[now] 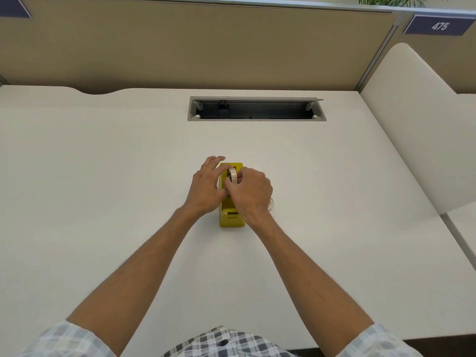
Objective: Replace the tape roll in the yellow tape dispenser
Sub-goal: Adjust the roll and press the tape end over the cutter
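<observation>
A yellow tape dispenser stood mid-desk as the right hand pinched a tape roll upright in its cradle. The left hand steadied the dispenser's side, fingers spread and relaxed. The roll looked light and stiff, best taken by its rim; the dispenser appeared weighty enough to stay put. A pale ring, possibly another roll, lay mostly hidden behind the right wrist. The hub and the right grip's fingertips could not be made out.

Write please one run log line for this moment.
right hand: holds tape roll | left hand: steadies yellow tape dispenser | roll: upright at dispenser cradle | second roll: partly hidden on desk
</observation>
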The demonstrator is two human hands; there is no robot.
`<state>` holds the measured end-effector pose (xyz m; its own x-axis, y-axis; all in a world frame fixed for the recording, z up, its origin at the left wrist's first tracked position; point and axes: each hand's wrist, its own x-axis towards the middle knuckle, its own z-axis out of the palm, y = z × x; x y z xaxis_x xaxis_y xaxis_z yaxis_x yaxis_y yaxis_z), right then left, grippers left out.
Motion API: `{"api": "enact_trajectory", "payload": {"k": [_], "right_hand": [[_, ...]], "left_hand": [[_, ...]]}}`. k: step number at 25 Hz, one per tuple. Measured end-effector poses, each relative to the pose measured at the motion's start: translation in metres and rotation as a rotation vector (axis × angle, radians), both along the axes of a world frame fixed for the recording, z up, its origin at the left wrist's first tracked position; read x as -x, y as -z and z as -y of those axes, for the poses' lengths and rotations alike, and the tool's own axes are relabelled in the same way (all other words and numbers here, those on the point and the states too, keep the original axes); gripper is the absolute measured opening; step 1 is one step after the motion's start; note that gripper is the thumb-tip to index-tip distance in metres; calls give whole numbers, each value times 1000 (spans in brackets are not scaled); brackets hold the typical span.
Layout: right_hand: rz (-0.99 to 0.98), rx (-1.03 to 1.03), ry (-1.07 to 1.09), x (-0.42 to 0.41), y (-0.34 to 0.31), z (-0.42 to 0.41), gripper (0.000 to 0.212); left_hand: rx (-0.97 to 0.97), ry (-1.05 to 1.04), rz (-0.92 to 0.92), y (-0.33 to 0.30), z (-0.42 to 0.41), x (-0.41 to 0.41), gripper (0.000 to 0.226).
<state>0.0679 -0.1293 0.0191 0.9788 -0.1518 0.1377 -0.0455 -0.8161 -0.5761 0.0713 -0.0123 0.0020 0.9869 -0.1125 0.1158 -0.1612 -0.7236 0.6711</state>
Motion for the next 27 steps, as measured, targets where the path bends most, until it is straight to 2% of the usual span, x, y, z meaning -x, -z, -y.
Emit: {"api": "enact_trajectory", "payload": {"k": [9, 12, 18, 27], "right_hand": [[-103, 10, -16, -8, -6, -2, 21], [-82, -7, -55, -7, -4, 3, 17], [-30, -101, -237, -2, 2, 14, 24], [34, -124, -295, 5, 7, 22, 23]], "left_hand": [[-33, 30, -42, 5, -5, -6, 47], [-61, 37, -69, 8, -6, -8, 46], [-129, 68, -90, 11, -10, -5, 53], [-137, 83, -92, 10, -11, 5, 64]]}}
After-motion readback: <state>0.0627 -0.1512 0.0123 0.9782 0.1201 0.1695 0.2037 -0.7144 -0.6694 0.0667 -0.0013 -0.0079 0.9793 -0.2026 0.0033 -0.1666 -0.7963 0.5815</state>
